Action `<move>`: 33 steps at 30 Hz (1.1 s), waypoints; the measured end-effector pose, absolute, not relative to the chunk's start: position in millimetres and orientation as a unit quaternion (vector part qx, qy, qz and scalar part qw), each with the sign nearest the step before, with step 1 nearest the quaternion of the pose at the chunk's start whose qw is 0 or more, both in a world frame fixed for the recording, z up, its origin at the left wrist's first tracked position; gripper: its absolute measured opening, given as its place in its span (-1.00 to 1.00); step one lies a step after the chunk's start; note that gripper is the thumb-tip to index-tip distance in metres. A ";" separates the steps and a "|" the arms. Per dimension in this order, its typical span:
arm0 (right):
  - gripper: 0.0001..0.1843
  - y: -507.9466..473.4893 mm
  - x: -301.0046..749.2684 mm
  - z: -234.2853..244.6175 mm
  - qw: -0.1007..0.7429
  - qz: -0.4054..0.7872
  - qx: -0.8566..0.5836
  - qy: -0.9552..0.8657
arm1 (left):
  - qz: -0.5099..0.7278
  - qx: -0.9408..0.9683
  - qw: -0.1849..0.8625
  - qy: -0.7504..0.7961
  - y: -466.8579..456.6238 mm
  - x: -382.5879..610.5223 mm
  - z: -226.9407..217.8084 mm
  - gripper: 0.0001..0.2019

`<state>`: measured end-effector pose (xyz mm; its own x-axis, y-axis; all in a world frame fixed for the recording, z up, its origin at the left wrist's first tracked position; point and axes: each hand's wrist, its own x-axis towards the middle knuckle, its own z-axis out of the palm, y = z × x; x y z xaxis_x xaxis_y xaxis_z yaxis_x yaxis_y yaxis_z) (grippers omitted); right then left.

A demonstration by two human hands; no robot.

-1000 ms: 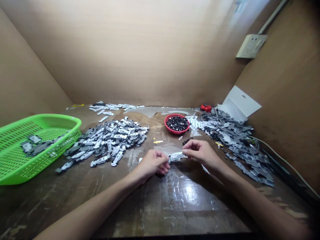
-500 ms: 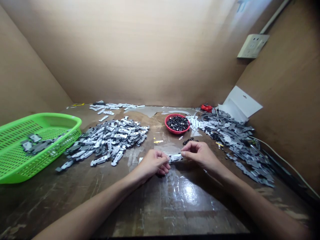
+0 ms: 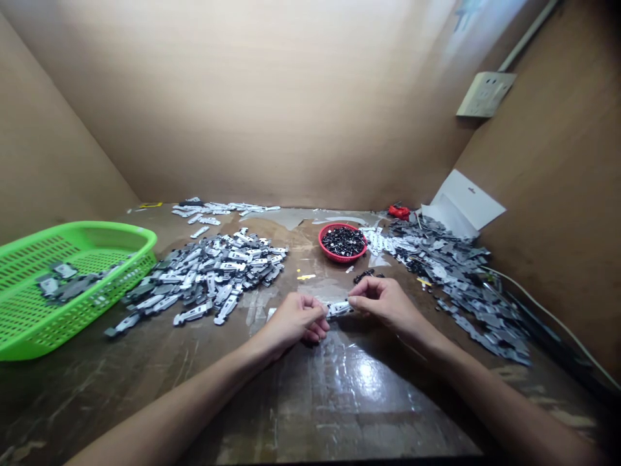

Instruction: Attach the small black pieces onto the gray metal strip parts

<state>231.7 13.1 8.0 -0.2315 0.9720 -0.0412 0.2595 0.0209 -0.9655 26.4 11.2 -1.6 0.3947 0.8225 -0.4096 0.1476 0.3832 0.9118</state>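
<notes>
Between my hands is a small white toy race car body with black parts along its edge. My left hand is closed around its left end, fingers curled under. At the other end, the thumb and index finger of my right hand are pinched together at the car's tip; whether a tiny wheel piece is in that pinch is too small to tell. Just behind my right hand lies a little heap of black wheel parts. Farther back, a red basket holds many more black wheel pieces.
A large pile of white and grey car bodies lies left of centre. A green basket with several grey pieces stands far left. Grey flat parts are heaped on the right, near a white card and a cable.
My right hand has shifted very slightly left, still pinched at the car's right end. My left hand keeps its grip. The view has tilted a little.
</notes>
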 end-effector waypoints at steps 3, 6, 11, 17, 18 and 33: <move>-0.77 12.5 230.8 8.7 0.367 0.493 -0.503 -0.607 | 0.255 0.497 0.671 0.487 11.3 25.8 -3.6 -0.75; -0.76 12.2 229.2 9.8 0.369 0.499 -0.508 -0.598 | 0.258 0.499 0.669 0.486 11.2 25.6 -4.5 -0.74; -0.73 10.9 227.4 12.2 0.369 0.506 -0.508 -0.592 | 0.262 0.493 0.674 0.484 10.9 25.7 -3.9 -0.73; -0.68 9.4 227.5 14.8 0.385 0.445 -0.536 -0.605 | 0.277 0.476 0.681 0.482 11.1 24.6 -4.9 -0.72; -0.68 9.8 227.8 14.6 0.386 0.431 -0.540 -0.611 | 0.281 0.474 0.682 0.480 10.9 24.5 -4.7 -0.72; -0.57 13.8 235.1 12.6 0.325 0.677 -0.484 -0.449 | 0.316 0.480 0.676 0.460 9.7 26.2 1.9 -0.70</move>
